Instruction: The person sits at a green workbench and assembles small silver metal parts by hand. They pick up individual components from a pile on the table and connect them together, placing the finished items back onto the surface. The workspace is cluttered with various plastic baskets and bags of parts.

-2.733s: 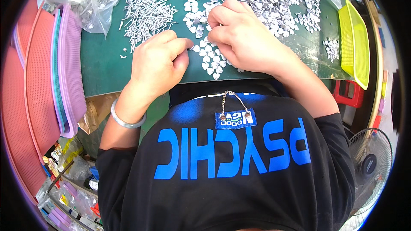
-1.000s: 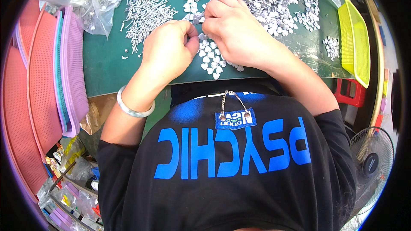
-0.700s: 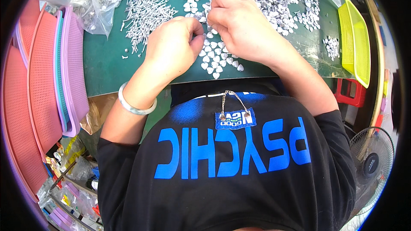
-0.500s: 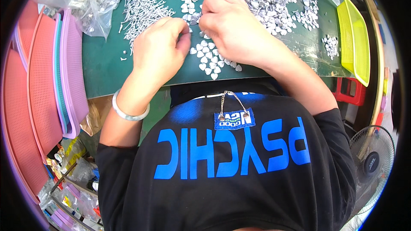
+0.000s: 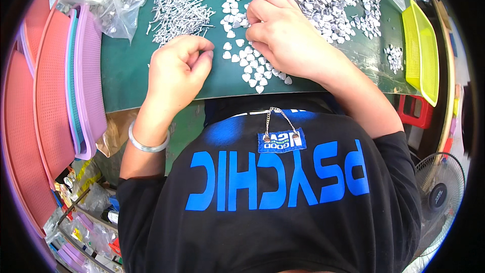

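My left hand [image 5: 178,71] is closed, with thumb and index finger drawn together just below a pile of thin silvery pins [image 5: 182,12]. Whatever may be between its fingertips is too small to make out. To the right, my right hand [image 5: 285,35] has its fingers curled down at the edge of a big heap of small silver heart-shaped pieces [image 5: 323,0]. Its fingertips are hidden behind the hand, so anything they grip does not show. Under and beside that hand, a smaller group of silver hearts [image 5: 247,63] lies loose near the table's front edge.
On the green table [image 5: 131,78] a clear plastic bag of silver pieces [image 5: 121,0] lies at the far left. A yellow-green basket [image 5: 422,50] stands at the right, beside a small cluster of pieces [image 5: 393,58]. Stacked pink and purple baskets [image 5: 91,81] line the left; a fan [image 5: 438,197] stands lower right.
My left hand has drawn away from the right hand, toward the left and nearer to me. The right hand stays over the hearts. The whole view has shifted slightly.
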### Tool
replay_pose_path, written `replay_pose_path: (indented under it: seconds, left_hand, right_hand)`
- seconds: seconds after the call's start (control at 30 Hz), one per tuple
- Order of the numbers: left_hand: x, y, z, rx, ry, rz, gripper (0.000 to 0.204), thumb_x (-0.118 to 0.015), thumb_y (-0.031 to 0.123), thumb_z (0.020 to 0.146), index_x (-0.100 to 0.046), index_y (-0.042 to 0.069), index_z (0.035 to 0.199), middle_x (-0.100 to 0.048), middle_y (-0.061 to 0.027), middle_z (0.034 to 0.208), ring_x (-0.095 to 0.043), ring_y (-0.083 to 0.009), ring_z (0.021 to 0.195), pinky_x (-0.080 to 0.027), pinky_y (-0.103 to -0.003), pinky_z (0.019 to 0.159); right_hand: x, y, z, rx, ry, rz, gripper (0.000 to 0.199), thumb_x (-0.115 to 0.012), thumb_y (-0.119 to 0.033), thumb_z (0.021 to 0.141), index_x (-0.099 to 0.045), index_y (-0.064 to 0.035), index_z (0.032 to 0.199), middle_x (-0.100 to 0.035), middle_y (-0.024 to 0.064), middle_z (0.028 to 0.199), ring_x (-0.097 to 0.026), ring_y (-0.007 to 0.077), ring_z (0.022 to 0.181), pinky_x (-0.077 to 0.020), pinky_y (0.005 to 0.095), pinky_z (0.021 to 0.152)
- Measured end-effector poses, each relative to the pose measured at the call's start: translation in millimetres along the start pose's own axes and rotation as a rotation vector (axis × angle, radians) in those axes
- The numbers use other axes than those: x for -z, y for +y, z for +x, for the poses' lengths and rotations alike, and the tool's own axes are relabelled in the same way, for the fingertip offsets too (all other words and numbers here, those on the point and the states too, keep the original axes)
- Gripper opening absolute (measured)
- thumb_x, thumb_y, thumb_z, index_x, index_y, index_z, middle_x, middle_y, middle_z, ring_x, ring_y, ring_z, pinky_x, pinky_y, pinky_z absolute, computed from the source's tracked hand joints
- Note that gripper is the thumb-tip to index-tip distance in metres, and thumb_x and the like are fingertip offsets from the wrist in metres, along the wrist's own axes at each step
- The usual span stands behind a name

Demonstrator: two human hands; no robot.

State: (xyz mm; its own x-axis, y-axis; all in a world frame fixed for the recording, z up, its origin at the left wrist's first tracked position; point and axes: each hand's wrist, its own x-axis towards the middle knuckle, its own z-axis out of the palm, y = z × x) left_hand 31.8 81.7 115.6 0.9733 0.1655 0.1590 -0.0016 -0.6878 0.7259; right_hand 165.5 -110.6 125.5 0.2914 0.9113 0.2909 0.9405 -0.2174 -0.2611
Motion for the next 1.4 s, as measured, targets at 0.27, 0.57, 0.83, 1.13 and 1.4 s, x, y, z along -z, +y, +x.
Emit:
replay_pose_path:
  seconds: [0.27, 0.57, 0.83, 1.13, 1.4]
  left_hand:
    - [-0.4, -0.9, -1.7, 0.567, -0.203, -1.177, 0.038, -0.048, 0.027, 0.103, -0.062, -0.005, 0.117, -0.068, -0.0101, 0.096, -0.065, -0.0162, 0.080, -0.054, -0.028, 0.071]
    - [2.9, -17.8, 0.9, 0.548, -0.254, -1.460, 0.032, -0.050, 0.023, 0.102, -0.065, -0.004, 0.111, -0.067, -0.0097, 0.095, -0.062, -0.0166, 0.082, -0.051, -0.027, 0.072]
    - [-14.6, -2.8, 18.5, 0.128, 0.076, -0.140, 0.017, -0.070, 0.011, 0.085, -0.073, 0.004, 0.101, -0.066, -0.0036, 0.075, -0.055, -0.0103, 0.060, -0.047, -0.026, 0.058]
    - [-24.2, 0.9, 37.7, -0.092, 0.054, 0.200, 0.014, -0.074, 0.007, 0.078, -0.069, 0.003, 0.091, -0.061, -0.0071, 0.075, -0.054, -0.0170, 0.060, -0.046, -0.030, 0.058]
    - [-15.3, -0.3, 27.4, -0.048, 0.055, 0.152, 0.010, -0.072, 0.005, 0.079, -0.067, 0.002, 0.087, -0.059, -0.0076, 0.072, -0.055, -0.0181, 0.060, -0.046, -0.032, 0.059]
  right_hand:
    - [2.9, -3.8, 8.4, 0.040, 0.122, 0.193, 0.010, -0.067, -0.012, 0.078, -0.073, -0.0064, 0.084, -0.060, 0.0065, 0.091, -0.054, 0.0273, 0.093, -0.0456, 0.0372, 0.084]
    - [1.3, 4.6, 11.7, -0.015, 0.147, 0.128, 0.018, -0.065, -0.005, 0.077, -0.074, -0.0084, 0.093, -0.062, 0.0076, 0.101, -0.054, 0.0291, 0.100, -0.0453, 0.0377, 0.088]
    - [-2.4, -4.1, 3.6, 0.066, 0.005, 0.018, 0.028, -0.065, 0.000, 0.070, -0.074, -0.0068, 0.095, -0.060, 0.0096, 0.114, -0.052, 0.0308, 0.110, -0.0449, 0.0402, 0.092]
    - [-18.6, 9.0, 20.4, 0.000, 0.145, -0.042, 0.013, -0.066, -0.010, 0.075, -0.074, -0.0094, 0.085, -0.060, 0.0058, 0.102, -0.052, 0.0264, 0.104, -0.0420, 0.0397, 0.090]
    - [-18.4, 5.3, 20.8, 0.023, 0.107, -0.021, 0.014, -0.064, -0.009, 0.074, -0.074, -0.0078, 0.084, -0.060, 0.0057, 0.104, -0.052, 0.0250, 0.108, -0.0426, 0.0386, 0.092]
